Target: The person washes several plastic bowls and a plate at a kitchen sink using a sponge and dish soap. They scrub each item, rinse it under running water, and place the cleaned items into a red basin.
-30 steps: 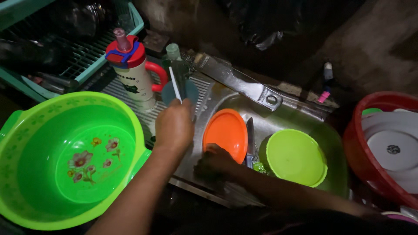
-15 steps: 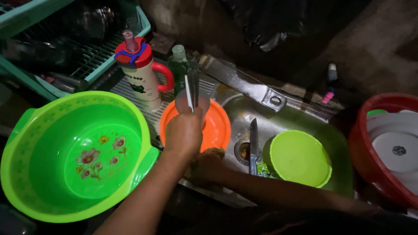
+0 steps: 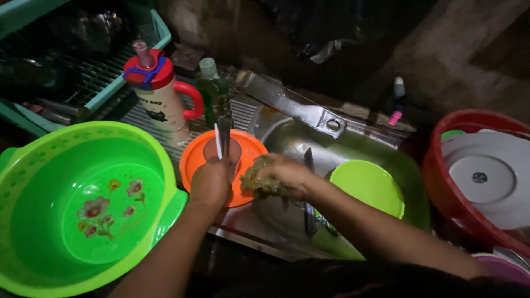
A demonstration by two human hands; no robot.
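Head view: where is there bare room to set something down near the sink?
The big green plastic basin is bare inside. A strip of ribbed metal drainboard shows between the green soap bottle and the steel sink. The sink is crowded: orange plastic plate, lime bowl, left hand and right hand.

Bare arms, bare hands
Left hand (image 3: 210, 185) and right hand (image 3: 284, 175) ungloved; forearms uncovered, no sleeves, rings or watch showing.

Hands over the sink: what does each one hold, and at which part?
Left hand grips a few utensils by their lower ends. Right hand clutches a soapy green scrubber in its palm.
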